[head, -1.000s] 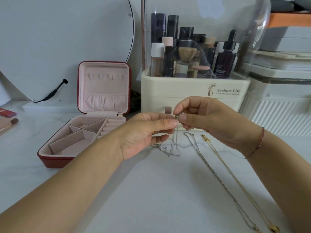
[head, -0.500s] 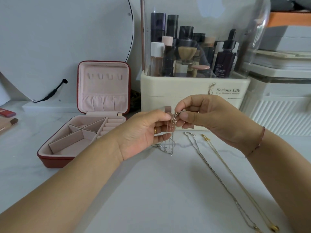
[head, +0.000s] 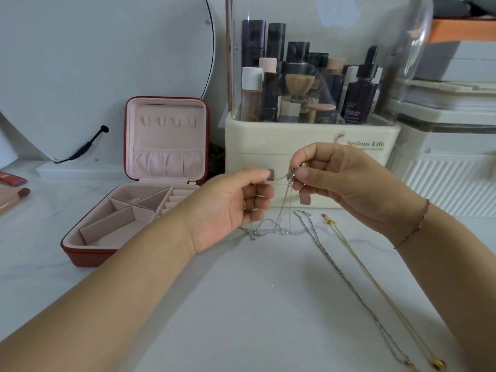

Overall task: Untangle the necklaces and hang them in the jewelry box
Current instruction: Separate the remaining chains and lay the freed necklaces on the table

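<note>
Above the white marbled surface (head: 255,304), in front of the cream cosmetics organizer (head: 308,146), both hands hold one thin silver chain (head: 285,208). The right hand (head: 349,183) has its grip closed tight on the chain's clasp end, thumb against forefinger; the left hand (head: 233,208) pinches a short length of the same chain between thumb and forefinger, its other fingers curled in. Between the two grips the chain runs nearly level; from the right-hand pinch it drops almost vertically in fine doubled strands to a small tangled heap resting on the surface just beside the left hand. Two further necklaces lie flat to the right, well apart from the heap: a silver twisted chain (head: 346,283) and a gold chain (head: 375,285), near each other, long axes running diagonally from the organizer's base toward the lower right, each ending in a small gold pendant at the near edge. The jewelry box (head: 134,208), red outside and pink inside, stands open at left, lid upright, its hooks bare.
</note>
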Action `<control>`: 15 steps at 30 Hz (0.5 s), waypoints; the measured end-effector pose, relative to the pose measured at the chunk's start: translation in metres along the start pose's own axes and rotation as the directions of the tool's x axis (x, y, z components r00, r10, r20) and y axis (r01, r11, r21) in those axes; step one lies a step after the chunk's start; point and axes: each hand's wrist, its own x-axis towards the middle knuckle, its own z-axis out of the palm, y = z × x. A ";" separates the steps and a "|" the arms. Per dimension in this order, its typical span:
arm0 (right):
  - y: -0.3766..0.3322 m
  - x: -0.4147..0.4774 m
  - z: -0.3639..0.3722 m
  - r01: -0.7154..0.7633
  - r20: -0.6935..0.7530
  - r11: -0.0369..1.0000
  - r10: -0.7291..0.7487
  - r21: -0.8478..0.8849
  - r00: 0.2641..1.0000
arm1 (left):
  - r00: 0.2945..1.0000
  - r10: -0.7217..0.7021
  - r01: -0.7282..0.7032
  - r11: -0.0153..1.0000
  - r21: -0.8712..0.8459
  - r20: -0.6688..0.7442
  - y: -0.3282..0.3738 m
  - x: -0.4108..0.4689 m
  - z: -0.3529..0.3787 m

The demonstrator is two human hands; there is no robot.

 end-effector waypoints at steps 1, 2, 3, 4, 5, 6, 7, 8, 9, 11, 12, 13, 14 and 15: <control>0.000 0.000 0.001 0.000 -0.007 1.000 0.000 -0.003 1.000 | 0.998 0.023 -0.015 0.992 0.124 -0.063 -0.004 0.001 0.002; 0.001 0.000 0.003 -0.001 -0.018 1.000 0.001 -0.011 1.000 | 0.989 0.067 -0.033 0.968 0.249 -0.130 -0.007 0.001 0.003; 0.001 0.000 0.004 -0.002 -0.031 1.000 0.001 -0.024 1.000 | 0.975 0.134 -0.064 0.936 0.346 -0.180 -0.010 0.002 0.005; 0.002 0.000 0.005 -0.004 -0.041 0.999 0.002 -0.039 0.999 | 0.957 0.209 -0.112 0.906 0.408 -0.201 -0.011 0.002 0.006; 0.002 0.000 0.006 -0.006 -0.048 0.999 0.004 -0.051 0.999 | 0.941 0.274 -0.164 0.883 0.441 -0.199 -0.012 0.002 0.007; 0.001 0.000 0.007 -0.009 -0.053 0.998 0.006 -0.058 0.999 | 0.930 0.317 -0.204 0.867 0.454 -0.188 -0.011 0.001 0.008; 0.001 0.000 0.007 -0.010 -0.058 0.998 0.007 -0.061 0.998 | 0.926 0.335 -0.229 0.863 0.450 -0.172 -0.009 0.000 0.009; 0.000 -0.001 0.008 -0.011 -0.066 0.998 0.007 -0.063 0.998 | 0.929 0.337 -0.241 0.865 0.441 -0.153 -0.007 -0.001 0.010; 0.000 -0.001 0.009 -0.012 -0.074 0.998 0.007 -0.061 0.997 | 0.934 0.330 -0.247 0.871 0.425 -0.134 -0.006 -0.002 0.011; -0.001 -0.001 0.010 -0.016 -0.093 0.998 0.011 -0.058 0.996 | 0.944 0.312 -0.251 0.889 0.383 -0.105 -0.005 -0.003 0.012; -0.001 -0.001 0.011 -0.023 -0.102 0.998 0.017 -0.058 0.995 | 0.947 0.307 -0.254 0.895 0.366 -0.095 -0.005 -0.004 0.012; 0.000 -0.001 0.011 -0.031 -0.108 0.998 0.025 -0.056 0.994 | 0.947 0.309 -0.260 0.896 0.359 -0.087 -0.004 -0.005 0.013; 0.000 -0.001 0.011 -0.040 -0.111 0.998 0.034 -0.051 0.993 | 0.945 0.315 -0.266 0.891 0.367 -0.082 -0.004 -0.006 0.014; 0.000 -0.001 0.011 -0.047 -0.111 0.998 0.042 -0.045 0.993 | 0.944 0.321 -0.268 0.885 0.381 -0.081 -0.004 -0.006 0.014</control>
